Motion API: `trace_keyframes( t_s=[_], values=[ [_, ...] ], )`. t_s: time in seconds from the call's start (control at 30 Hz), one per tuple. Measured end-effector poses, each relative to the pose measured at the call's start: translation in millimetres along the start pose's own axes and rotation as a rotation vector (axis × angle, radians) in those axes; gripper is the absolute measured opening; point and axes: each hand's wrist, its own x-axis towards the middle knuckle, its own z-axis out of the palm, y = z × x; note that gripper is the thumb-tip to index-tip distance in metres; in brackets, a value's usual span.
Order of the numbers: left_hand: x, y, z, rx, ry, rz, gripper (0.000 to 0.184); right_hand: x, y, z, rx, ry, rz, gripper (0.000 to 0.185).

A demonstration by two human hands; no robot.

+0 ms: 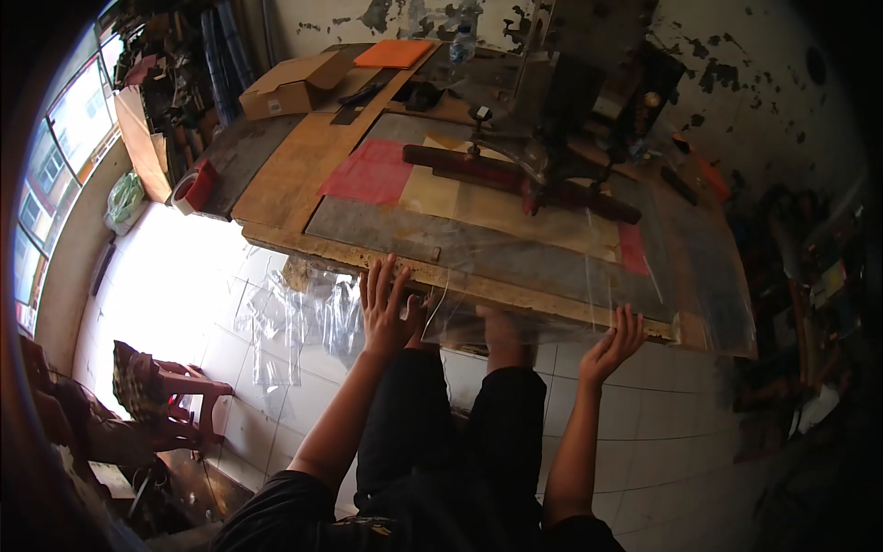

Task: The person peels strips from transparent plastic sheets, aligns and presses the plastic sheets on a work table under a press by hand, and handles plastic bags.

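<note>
My left hand [384, 302] is at the front edge of the worktable [515, 293], its fingers stretched out and apart against the edge. Further right along the same edge is my right hand [618, 344], fingers extended upward beside a clear plastic sheet [529, 317]. The sheet hangs over the table edge between my hands; whether my right thumb presses on it cannot be made out. On the tabletop, a dark red metal bar [497, 171] of a machine stands over yellow sheets [460, 198] and a red sheet [368, 172].
A cardboard box [294, 85], an orange folder [394, 53] and a plastic bottle [462, 44] stand at the back. A red tape roll [194, 188] sits at the left corner. Clear plastic scraps [276, 331] hang below the table. A red stool [198, 396] is at lower left.
</note>
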Motion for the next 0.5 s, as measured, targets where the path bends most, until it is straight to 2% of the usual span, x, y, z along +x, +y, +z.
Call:
trace_keyframes(
  t_s=[0.5],
  values=[
    [-9.2,-3.4,4.3,-0.044,0.015,0.011,0.058,-5.2,-0.2,1.3,0.060,-0.011,0.020,0.040]
  ],
)
